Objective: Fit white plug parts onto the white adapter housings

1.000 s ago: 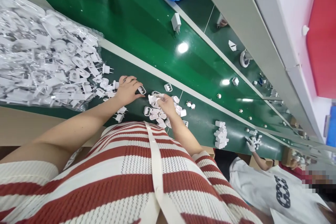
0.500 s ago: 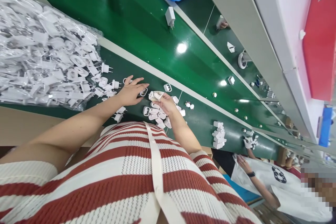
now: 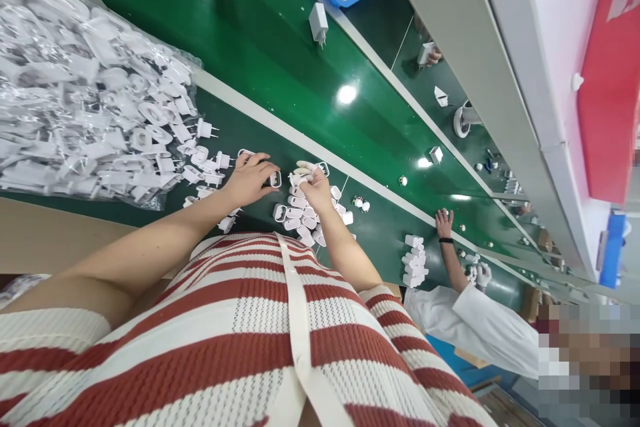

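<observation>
My left hand (image 3: 251,181) is closed, thumb and fingertips on a white charger housing (image 3: 275,179) whose open end faces up. Another housing (image 3: 245,153) lies partly hidden beneath that hand. My right hand (image 3: 316,189), with pale coverings on its fingertips, pinches a small white plastic part (image 3: 299,178); the fingers hide much of it. Just behind the right fingers lies a further open housing (image 3: 323,168). A pile of white charger housings (image 3: 300,217) sits on the green table between my hands and my body.
At left lies a large clear bag of white plug parts (image 3: 100,107), with loose plugs (image 3: 205,128) spilling out. A green conveyor belt (image 3: 280,73) runs beyond my hands, carrying a charger (image 3: 319,23). A co-worker's hand (image 3: 444,221) reaches over it at right, near stacked housings (image 3: 414,260).
My right hand has turned and shifted slightly away from the left hand. The left hand now has the housing at its fingertips. A co-worker's arm has reached out to the belt.
</observation>
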Action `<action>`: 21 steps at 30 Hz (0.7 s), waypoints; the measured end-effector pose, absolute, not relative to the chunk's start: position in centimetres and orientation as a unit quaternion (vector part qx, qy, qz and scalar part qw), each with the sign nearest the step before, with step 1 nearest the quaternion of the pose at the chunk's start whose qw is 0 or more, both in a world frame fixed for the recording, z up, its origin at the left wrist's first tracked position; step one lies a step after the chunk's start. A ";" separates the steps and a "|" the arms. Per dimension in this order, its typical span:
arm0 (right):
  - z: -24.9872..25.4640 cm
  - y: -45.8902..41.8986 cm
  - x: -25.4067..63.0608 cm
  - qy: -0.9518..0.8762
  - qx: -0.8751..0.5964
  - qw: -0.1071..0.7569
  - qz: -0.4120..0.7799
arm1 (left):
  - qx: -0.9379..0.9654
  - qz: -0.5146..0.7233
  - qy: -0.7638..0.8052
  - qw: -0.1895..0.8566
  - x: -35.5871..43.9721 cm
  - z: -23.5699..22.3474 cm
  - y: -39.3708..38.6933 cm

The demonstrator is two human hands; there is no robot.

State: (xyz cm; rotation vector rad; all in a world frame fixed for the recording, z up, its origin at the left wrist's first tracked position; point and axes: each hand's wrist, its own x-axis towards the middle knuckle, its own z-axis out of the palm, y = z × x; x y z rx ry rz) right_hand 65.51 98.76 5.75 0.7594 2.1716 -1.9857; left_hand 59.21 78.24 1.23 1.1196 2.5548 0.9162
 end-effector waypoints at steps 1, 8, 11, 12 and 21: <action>5.6 98.9 65.5 0.715 0.245 0.050 -0.652 | 0.362 0.300 0.877 0.098 59.5 1.3 78.3; 4.8 99.3 65.7 0.726 0.238 0.060 -0.643 | 0.359 0.281 0.882 0.119 61.4 3.4 77.3; 4.6 99.0 65.7 0.751 0.221 0.075 -0.618 | 0.335 0.328 0.864 0.186 61.5 3.3 77.2; 4.6 98.8 65.8 0.768 0.212 0.075 -0.599 | 0.319 0.343 0.861 0.198 61.4 3.0 77.3; 5.7 96.6 66.3 0.950 0.026 0.065 -0.306 | 0.234 0.448 0.834 0.221 60.8 0.3 78.2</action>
